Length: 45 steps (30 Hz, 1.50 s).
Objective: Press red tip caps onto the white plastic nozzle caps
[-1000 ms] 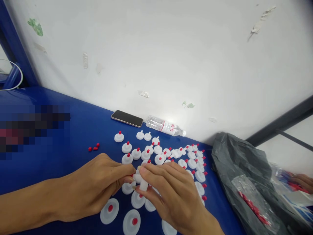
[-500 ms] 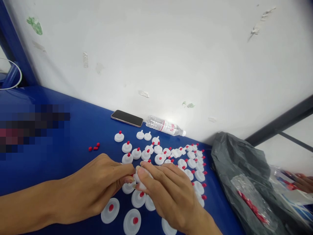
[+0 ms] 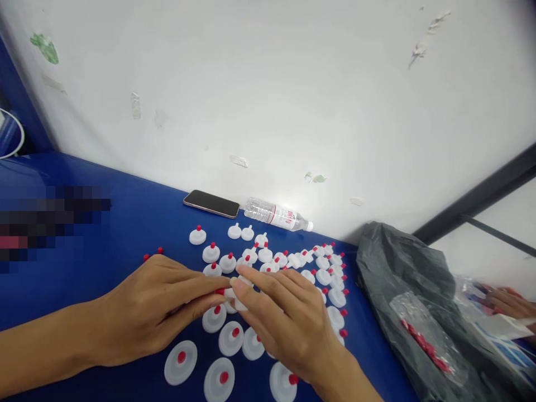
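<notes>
My left hand (image 3: 161,310) comes in from the left, thumb and forefinger pinched around a small red cap (image 3: 220,291). That cap sits at the tip of a white plastic nozzle lid (image 3: 239,305), which my right hand (image 3: 288,315) grips between thumb and fingers. Much of this lid is hidden by the right fingers. Below and around both hands, several similar white nozzle lids stand on the blue table, most with red caps, such as the lid at lower left (image 3: 171,365). At the back, a few lids have bare spouts, among them one bare lid (image 3: 234,231).
A phone (image 3: 211,203) and a clear bottle (image 3: 278,215) lie along the wall. Loose red caps (image 3: 160,250) rest beyond my left hand. On the right are a dark plastic bag (image 3: 385,279), a clear bag of red caps (image 3: 427,346) and another person's hand (image 3: 508,304).
The view has shifted slightly right. My left fingers have straightened a little, so the red cap at the spout tip shows more. The lid has turned within my right fingers.
</notes>
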{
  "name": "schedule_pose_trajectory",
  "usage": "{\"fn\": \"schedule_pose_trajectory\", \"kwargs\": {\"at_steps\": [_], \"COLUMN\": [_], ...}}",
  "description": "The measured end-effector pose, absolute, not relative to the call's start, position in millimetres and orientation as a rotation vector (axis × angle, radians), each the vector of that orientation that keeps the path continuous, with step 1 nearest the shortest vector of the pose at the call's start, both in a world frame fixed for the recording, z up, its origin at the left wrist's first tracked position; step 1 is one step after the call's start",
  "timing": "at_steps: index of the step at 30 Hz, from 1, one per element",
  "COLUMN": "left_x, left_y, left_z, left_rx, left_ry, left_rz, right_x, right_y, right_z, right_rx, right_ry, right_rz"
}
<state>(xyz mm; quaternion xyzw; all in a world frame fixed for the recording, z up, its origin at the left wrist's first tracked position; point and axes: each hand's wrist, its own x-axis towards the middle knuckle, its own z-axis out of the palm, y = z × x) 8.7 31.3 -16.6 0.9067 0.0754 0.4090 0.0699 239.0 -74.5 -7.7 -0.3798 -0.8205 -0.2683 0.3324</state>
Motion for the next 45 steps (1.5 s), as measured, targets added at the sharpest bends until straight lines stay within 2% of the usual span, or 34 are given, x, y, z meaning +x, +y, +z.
{"fn": "schedule_pose_trajectory", "kwargs": {"at_steps": [10, 23, 39, 45], "left_x": [4.9, -0.1, 3.2, 1.8], "left_y": [38.5, 30.7, 35.1, 46.0], "left_z": [-26.7, -27.2, -23.6, -18.0], "left_rx": [2.673, 2.668, 2.715, 2.672], "left_ry": [0.353, 0.375, 0.419, 0.643], "left_rz": [1.315, 1.197, 1.255, 1.299], "right_x": [240.4, 239.2, 239.4, 238.8], "right_y": [-77.1, -78.1, -82.1, -82.5], "right_z": [-6.3, -4.9, -3.6, -3.5], "right_rx": [-1.074, -1.085, -1.027, -1.036], "right_ry": [-2.141, -2.158, -2.207, -2.206], "right_rz": [-0.732, -0.693, -0.628, -0.609]}}
